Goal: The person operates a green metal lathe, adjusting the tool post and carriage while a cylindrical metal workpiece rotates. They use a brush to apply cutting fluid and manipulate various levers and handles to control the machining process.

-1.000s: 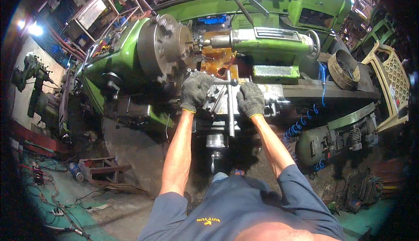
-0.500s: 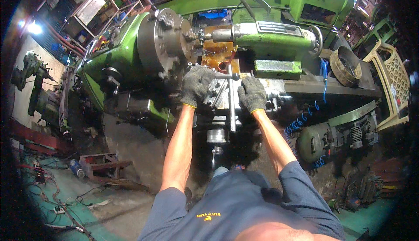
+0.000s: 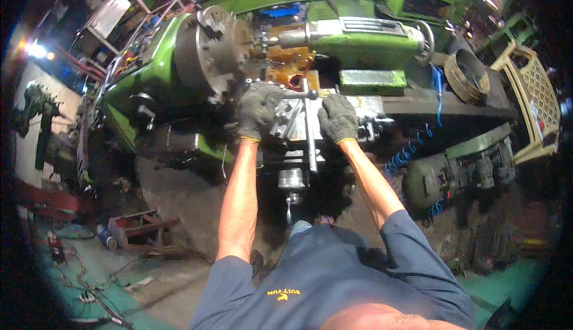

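Both hands wear dark grey knitted gloves and are at the middle of a green lathe [image 3: 156, 70]. The left hand [image 3: 256, 113] lies over the left end of a short metal lever [image 3: 292, 94], which runs out to the right and ends in a dark knob [image 3: 313, 94]; its fingers point away from the body, but whether they are clenched around the lever cannot be told from above. The right hand [image 3: 338, 119] is just right of a long steel rod [image 3: 311, 142], over the metal carriage [image 3: 367, 104]; its fingers bend forward and down, and what they grasp, if anything, cannot be made out. The rod stands between the two hands, passing by the knob and reaching toward the person. Below its near end is a silver cylindrical dial [image 3: 291, 178] with a crank handle [image 3: 289, 212]. Beyond the left hand is the big round chuck [image 3: 206, 61], and beyond the right hand the green tailstock [image 3: 364, 42], with an amber-stained plate [image 3: 283, 61] between them
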